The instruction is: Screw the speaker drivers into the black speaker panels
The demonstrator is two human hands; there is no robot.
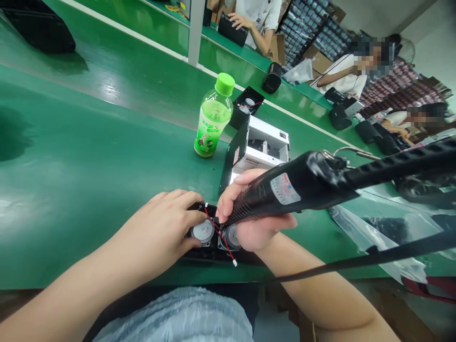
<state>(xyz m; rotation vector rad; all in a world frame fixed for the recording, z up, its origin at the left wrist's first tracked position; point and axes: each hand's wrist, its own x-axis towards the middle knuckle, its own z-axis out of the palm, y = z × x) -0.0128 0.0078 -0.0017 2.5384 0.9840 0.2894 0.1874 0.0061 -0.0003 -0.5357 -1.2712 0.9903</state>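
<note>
A black electric screwdriver (265,192) with a paper label is gripped in my right hand (249,223), its thick cable running off to the right. Its tip is hidden behind my fingers, over a black speaker panel (213,254) at the table's near edge. Two round silver speaker drivers (203,232) sit side by side in that panel. Across them lies a thin red-and-black wire (224,239) with white plugs. My left hand (174,218) is closed on the panel's left end, thumb and fingertips against the left driver.
Just beyond my hands stand a white-and-black screw feeder box (267,126) and a green-capped drink bottle (215,116). Another speaker panel (247,102) lies behind the box. Plastic bags (377,242) lie at right. Co-workers sit across the green table (107,142).
</note>
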